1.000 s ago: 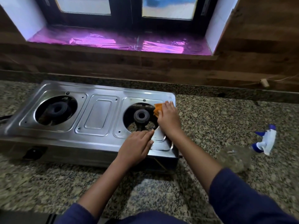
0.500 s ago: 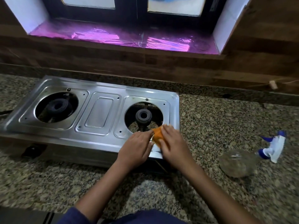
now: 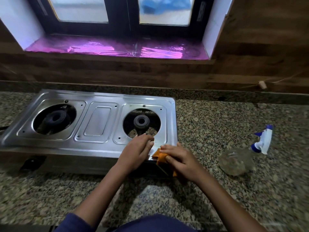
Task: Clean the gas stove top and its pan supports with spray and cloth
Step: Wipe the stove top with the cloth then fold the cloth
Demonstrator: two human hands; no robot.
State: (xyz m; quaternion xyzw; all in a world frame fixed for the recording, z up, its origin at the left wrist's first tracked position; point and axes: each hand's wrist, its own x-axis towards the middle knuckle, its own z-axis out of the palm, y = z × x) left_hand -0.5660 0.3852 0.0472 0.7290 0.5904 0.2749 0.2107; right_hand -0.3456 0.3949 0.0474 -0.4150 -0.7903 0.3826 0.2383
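Moved: your right hand [image 3: 181,159] has drawn the cloth [image 3: 160,158] from the burner's [image 3: 141,121] rim to the stove's [image 3: 98,122] front right corner, at the burner's 5 o'clock.
Hands: near together; the right grips the cloth, and your left hand [image 3: 136,152] lies flat on the steel, holding nothing.
Technique: brace with the left, fold the cloth over the edge, and wipe the lip toward 9 o'clock.
Bottle [image 3: 242,159]: at 3 o'clock, well apart.
Surface: speckled granite counter [image 3: 209,123].
Room: window [image 3: 80,9] with a purple foil sill [image 3: 103,47] at 12 o'clock.

one stove [image 3: 98,121], one cloth [image 3: 160,157], one bottle [image 3: 237,162]; two burners: left burner [image 3: 56,118], right burner [image 3: 141,122]; two hands: left hand [image 3: 135,153], right hand [image 3: 181,159].
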